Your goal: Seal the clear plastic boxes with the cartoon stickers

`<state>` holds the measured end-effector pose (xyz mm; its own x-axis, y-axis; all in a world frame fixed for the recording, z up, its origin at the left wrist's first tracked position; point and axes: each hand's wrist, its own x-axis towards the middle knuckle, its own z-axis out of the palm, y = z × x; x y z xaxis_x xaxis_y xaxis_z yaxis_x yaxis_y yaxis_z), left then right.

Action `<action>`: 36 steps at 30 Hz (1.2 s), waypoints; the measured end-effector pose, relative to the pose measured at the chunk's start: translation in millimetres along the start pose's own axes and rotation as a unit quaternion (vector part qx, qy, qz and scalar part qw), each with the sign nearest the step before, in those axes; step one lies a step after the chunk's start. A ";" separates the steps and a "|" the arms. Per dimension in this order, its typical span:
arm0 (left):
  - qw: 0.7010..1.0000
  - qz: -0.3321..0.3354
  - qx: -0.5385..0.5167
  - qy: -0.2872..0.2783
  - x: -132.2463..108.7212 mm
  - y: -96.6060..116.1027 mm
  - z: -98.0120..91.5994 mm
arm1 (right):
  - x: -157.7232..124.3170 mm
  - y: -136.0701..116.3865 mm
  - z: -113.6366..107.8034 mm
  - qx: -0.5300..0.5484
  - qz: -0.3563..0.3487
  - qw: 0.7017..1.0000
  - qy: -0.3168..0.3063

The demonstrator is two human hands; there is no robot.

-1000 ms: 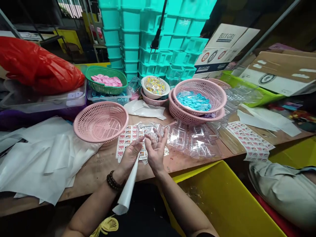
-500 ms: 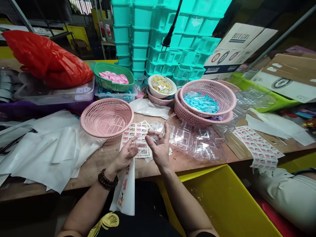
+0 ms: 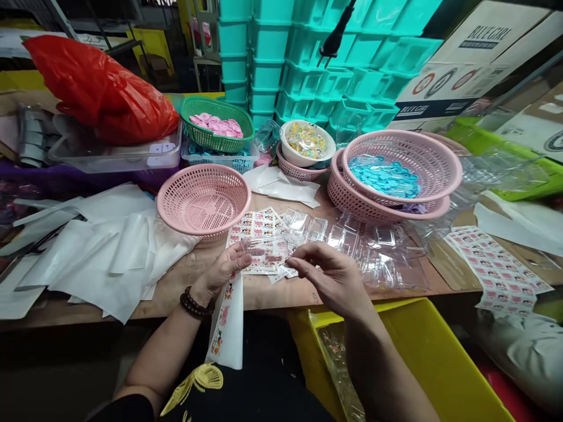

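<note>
My left hand (image 3: 226, 268) grips the left end of a clear plastic case (image 3: 266, 251), held level above the table edge. A folded strip of stickers (image 3: 224, 319) on white backing hangs below that hand; whether the fingers also hold it I cannot tell. My right hand (image 3: 332, 275) is at the right end of the case, thumb and fingertips drawn together in a pinch. What lies between those fingertips, if anything, is too small to make out. Behind the case lie sticker sheets (image 3: 257, 224), with several clear plastic cases (image 3: 338, 237) spread to their right.
A pink basket (image 3: 204, 199) stands behind my left hand, and stacked pink baskets with blue pieces (image 3: 385, 177) are at the right. White backing sheets (image 3: 97, 246) cover the left side. Below the table edge sits a yellow bin (image 3: 422, 351). A black plug (image 3: 334, 44) hangs ahead.
My right hand has turned over from palm-up, spread fingers to a pinch at the case's right end. The view has shifted slightly right to left across the table.
</note>
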<state>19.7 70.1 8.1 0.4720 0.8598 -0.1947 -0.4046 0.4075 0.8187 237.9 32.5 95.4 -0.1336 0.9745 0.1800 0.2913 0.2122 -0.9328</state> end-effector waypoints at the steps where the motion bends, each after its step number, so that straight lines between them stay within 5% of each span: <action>1: 1.000 -0.006 0.005 0.004 -0.1 -0.8 -2.1 | 2.0 -1.3 -0.3 0.012 0.033 0.998 -0.043; 7: 1.000 -0.012 0.023 -0.003 -0.1 -4.6 -9.8 | 24.4 1.7 4.3 0.030 0.126 0.985 -0.111; 25: 0.999 -0.015 0.029 0.002 1.7 -6.0 -13.3 | 32.4 6.5 5.8 -0.004 0.132 0.983 -0.126; 36: 0.996 0.006 0.062 0.063 -0.9 -3.6 -3.7 | 29.0 8.0 10.8 -0.084 0.112 0.982 -0.129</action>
<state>17.9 69.0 3.3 0.3629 0.8993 -0.2442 -0.3060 0.3626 0.8803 226.1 61.7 89.8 -0.2770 0.9522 -0.1292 0.4901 0.0243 -0.8713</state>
